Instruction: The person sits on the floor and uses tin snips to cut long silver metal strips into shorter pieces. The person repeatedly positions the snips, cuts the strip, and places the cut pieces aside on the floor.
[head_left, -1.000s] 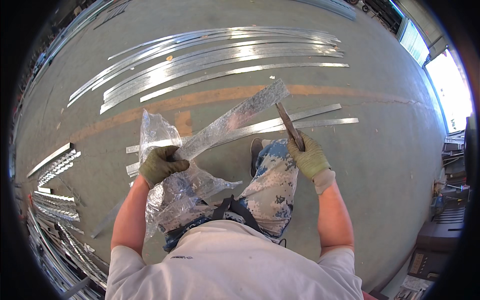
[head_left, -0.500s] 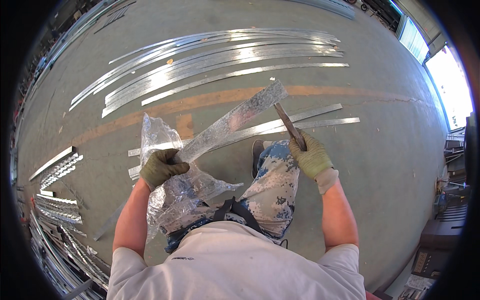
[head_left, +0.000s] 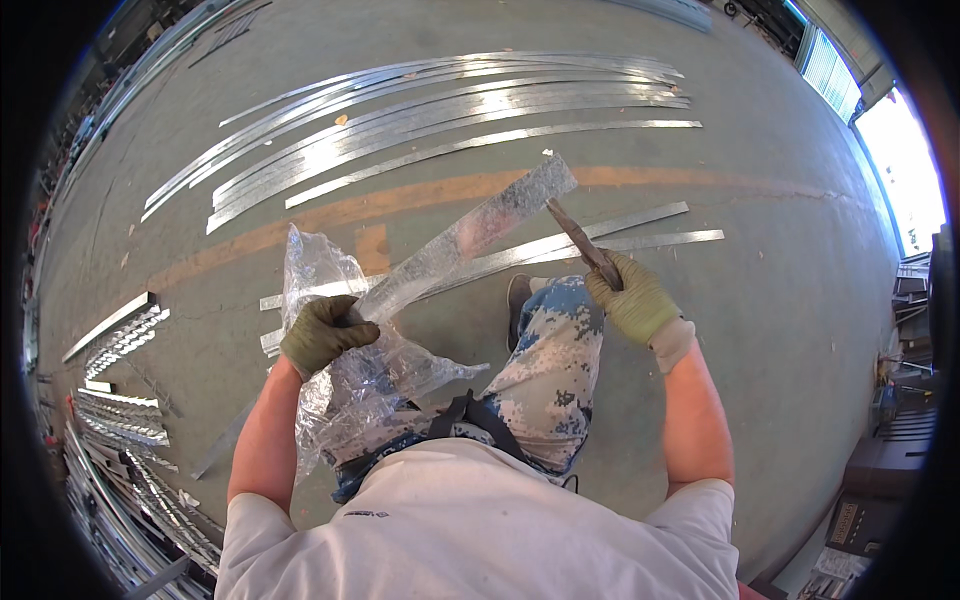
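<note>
My left hand (head_left: 328,337), in a green work glove, is closed round the near end of a flat galvanized metal strip (head_left: 470,236). The strip slants up and away to the right, above the floor. Crumpled clear plastic film (head_left: 350,400) hangs under that hand and drapes over my left leg. In my right hand (head_left: 640,300), also gloved in green, is a narrow, worn, brown-grey flat tool (head_left: 580,240) whose kind I cannot make out. Its tip is by the strip's lower edge near the far end; whether they touch, I cannot tell.
Beneath the held strip, two metal strips (head_left: 640,217) lie on the grey floor. Farther off, several long shiny strips (head_left: 440,110) are spread beyond an orange painted line (head_left: 640,179). Perforated metal pieces (head_left: 125,415) are piled at left. Racks and boxes (head_left: 860,525) stand at right.
My right hand has shifted slightly right and away from me, with the tool's tip staying near the strip's edge. The left hand and its strip have hardly moved.
</note>
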